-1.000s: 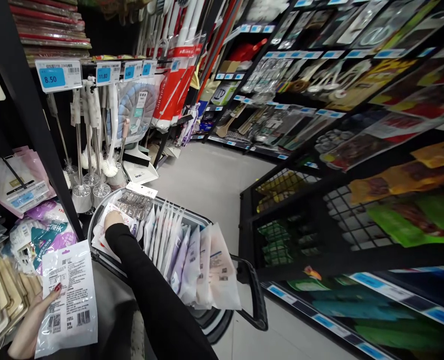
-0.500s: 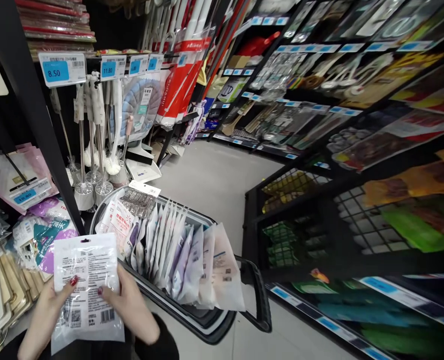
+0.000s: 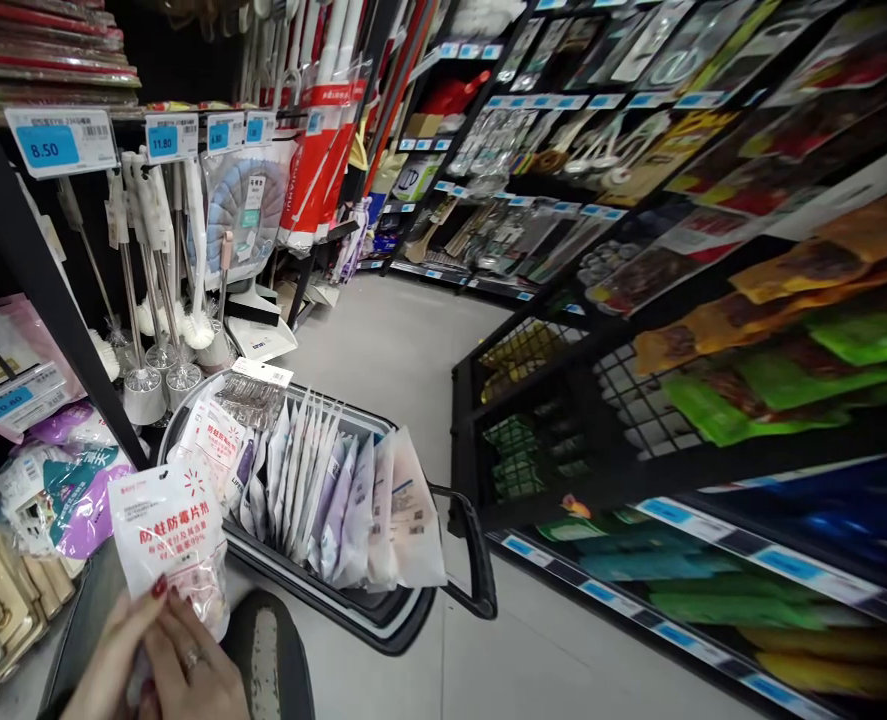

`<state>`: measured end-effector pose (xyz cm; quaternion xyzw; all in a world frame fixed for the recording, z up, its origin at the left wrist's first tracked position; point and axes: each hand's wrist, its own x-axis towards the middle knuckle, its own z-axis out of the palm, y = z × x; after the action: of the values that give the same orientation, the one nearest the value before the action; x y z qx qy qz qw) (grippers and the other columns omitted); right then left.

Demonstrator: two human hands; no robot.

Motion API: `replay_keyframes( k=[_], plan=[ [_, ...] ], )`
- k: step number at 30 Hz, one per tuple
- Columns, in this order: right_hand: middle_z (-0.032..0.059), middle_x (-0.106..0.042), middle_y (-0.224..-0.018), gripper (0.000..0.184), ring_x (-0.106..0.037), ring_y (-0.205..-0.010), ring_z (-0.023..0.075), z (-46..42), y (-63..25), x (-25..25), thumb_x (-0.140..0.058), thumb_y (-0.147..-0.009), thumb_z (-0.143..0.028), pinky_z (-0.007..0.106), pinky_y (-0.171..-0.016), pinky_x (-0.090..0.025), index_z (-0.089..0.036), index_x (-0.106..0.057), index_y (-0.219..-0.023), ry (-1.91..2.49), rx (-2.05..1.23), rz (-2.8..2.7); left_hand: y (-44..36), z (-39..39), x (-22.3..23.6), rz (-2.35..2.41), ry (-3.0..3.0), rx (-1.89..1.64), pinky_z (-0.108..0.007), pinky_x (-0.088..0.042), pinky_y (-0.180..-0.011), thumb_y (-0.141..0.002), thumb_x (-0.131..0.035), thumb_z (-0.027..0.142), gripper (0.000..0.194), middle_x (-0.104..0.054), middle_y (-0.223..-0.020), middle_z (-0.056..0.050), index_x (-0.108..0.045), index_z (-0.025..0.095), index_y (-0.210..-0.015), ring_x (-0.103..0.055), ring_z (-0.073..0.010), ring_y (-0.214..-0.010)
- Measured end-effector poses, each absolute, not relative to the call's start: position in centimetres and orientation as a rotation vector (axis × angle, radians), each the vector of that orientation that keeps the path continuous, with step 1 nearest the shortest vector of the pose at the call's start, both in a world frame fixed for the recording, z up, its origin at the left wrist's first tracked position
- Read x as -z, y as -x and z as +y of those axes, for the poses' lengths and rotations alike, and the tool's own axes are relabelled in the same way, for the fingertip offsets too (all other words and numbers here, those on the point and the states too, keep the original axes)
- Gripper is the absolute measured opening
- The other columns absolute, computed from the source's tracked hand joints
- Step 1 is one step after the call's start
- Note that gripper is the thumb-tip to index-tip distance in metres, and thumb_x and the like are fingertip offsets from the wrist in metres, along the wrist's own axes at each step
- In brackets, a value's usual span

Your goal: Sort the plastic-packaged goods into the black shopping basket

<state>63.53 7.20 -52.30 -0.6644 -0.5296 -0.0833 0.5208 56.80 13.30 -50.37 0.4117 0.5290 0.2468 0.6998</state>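
A white plastic packet [image 3: 165,525] with red printed characters and a hang hole at its top stands up before me at the lower left. My left hand [image 3: 109,655] is closed on its lower edge. My right hand [image 3: 192,665], with a ring on one finger, presses against the same lower end beside the left, its fingers closed together. The packet's bottom is hidden by my hands. Just beyond them lies a black and grey shopping basket [image 3: 405,625] full of upright packets [image 3: 323,500]; a similar red-printed packet [image 3: 214,440] is at its left end.
Toilet brushes [image 3: 162,340] and a dustpan [image 3: 259,340] stand behind the basket, by a black shelf post [image 3: 45,260]. Cutting boards [image 3: 8,590] lean at far left. Shelves of packaged goods [image 3: 758,390] line the right, beyond the grey floor [image 3: 398,340].
The packet has been turned from its small-print back to its red-printed front. My hands have come together at its lower end. The view has shifted slightly right.
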Motion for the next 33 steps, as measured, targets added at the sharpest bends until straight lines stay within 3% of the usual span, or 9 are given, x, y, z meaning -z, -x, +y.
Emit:
replay_keyframes(
  k=[4,6,8,11,18,23,26,30,33],
  plan=[
    [0.0025,-0.068,-0.087,0.027,-0.062,-0.085,0.0133,7.2,-66.6,49.7,-0.04,-0.078,-0.017,0.023,-0.085,-0.047,-0.021,-0.061,-0.094,1.411,-0.129,-1.368,-59.2,20.5,45.8,1.089,-1.341,-0.434,-0.04,-0.051,-0.072,-0.07,-0.057,0.041,0.044,-0.07,-0.091,-0.013,-0.057,0.009,-0.099,-0.064,-0.0304,-0.083],
    [0.0035,-0.068,-0.091,0.027,-0.062,-0.087,0.013,6.5,-69.0,48.5,-0.04,-0.08,-0.012,0.022,-0.08,-0.048,-0.02,-0.061,-0.096,1.563,-0.284,-1.36,-61.9,24.5,43.9,1.061,-1.915,-0.311,-0.037,-0.049,-0.077,-0.079,-0.044,0.034,0.035,-0.068,-0.099,-0.012,-0.057,0.009,-0.099,-0.062,-0.027,-0.089],
    [0.0036,-0.067,-0.092,0.026,-0.061,-0.088,0.0141,5.6,-71.0,48.2,-0.04,-0.084,-0.012,0.023,-0.077,-0.047,-0.021,-0.061,-0.097,1.736,-0.348,-1.312,-65.2,27.9,43.3,1.034,-2.064,-0.2,-0.035,-0.047,-0.08,-0.081,-0.045,0.029,0.027,-0.068,-0.097,-0.009,-0.059,0.012,-0.096,-0.062,-0.0242,-0.09],
    [0.0035,-0.067,-0.091,0.024,-0.062,-0.086,0.0154,4.3,-72.7,49.1,-0.039,-0.087,-0.016,0.025,-0.075,-0.047,-0.021,-0.061,-0.096,1.87,-0.373,-1.239,-69.4,31.0,44.6,1.092,-2.217,0.016,-0.041,-0.046,-0.083,-0.079,-0.057,0.026,0.018,-0.066,-0.092,-0.008,-0.062,0.011,-0.089,-0.061,-0.0217,-0.09],
    [0.0048,-0.067,-0.087,0.026,-0.063,-0.083,0.0171,2.3,-74.5,51.8,-0.036,-0.089,-0.019,0.026,-0.073,-0.046,-0.019,-0.062,-0.091,1.98,-0.447,-1.144,-71.6,29.7,49.9,1.331,-2.428,0.217,-0.044,-0.044,-0.085,-0.082,-0.055,0.032,0.026,-0.062,-0.103,-0.008,-0.059,0.014,-0.099,-0.057,-0.0217,-0.097],
    [0.0047,-0.066,-0.085,0.027,-0.062,-0.082,0.0167,5.9,-74.8,52.4,-0.036,-0.087,-0.012,0.027,-0.074,-0.045,-0.017,-0.062,-0.089,1.998,-0.38,-1.143,-71.9,27.4,51.5,1.561,-2.48,0.015,-0.048,-0.032,-0.094,-0.072,-0.062,0.039,0.066,-0.039,-0.131,-0.023,-0.038,0.008,-0.124,-0.035,-0.0362,-0.123],
    [0.0071,-0.064,-0.093,0.029,-0.058,-0.092,0.0172,10.5,-74.6,52.6,-0.036,-0.084,-0.006,0.026,-0.082,-0.043,-0.014,-0.062,-0.096,2.055,-0.247,-1.249,-71.9,27.8,51.5,1.624,-2.392,0.014,-0.04,-0.039,-0.086,-0.063,-0.067,0.045,0.085,-0.044,-0.122,-0.028,-0.031,0.001,-0.126,-0.051,-0.0349,-0.107],
    [0.0181,-0.058,-0.114,0.038,-0.045,-0.115,0.0255,15.3,-74.9,53.4,-0.036,-0.082,-0.003,0.036,-0.097,-0.033,-0.004,-0.057,-0.114,2.33,-0.097,-1.465,-72.3,27.3,51.0,1.537,-2.389,0.042,-0.036,-0.04,-0.084,-0.065,-0.064,0.038,0.061,-0.056,-0.109,-0.02,-0.045,0.006,-0.114,-0.054,-0.0316,-0.103],
    [0.0237,-0.053,-0.121,0.041,-0.035,-0.123,0.0343,15.8,-75.8,54.4,-0.038,-0.083,-0.011,0.048,-0.098,-0.025,0.0,-0.052,-0.121,2.538,-0.042,-1.465,-73.3,25.5,51.1,1.412,-2.412,0.055,-0.037,-0.043,-0.079,-0.07,-0.057,0.027,0.054,-0.055,-0.113,-0.016,-0.042,0.017,-0.121,-0.059,-0.0291,-0.096]
  ],
)
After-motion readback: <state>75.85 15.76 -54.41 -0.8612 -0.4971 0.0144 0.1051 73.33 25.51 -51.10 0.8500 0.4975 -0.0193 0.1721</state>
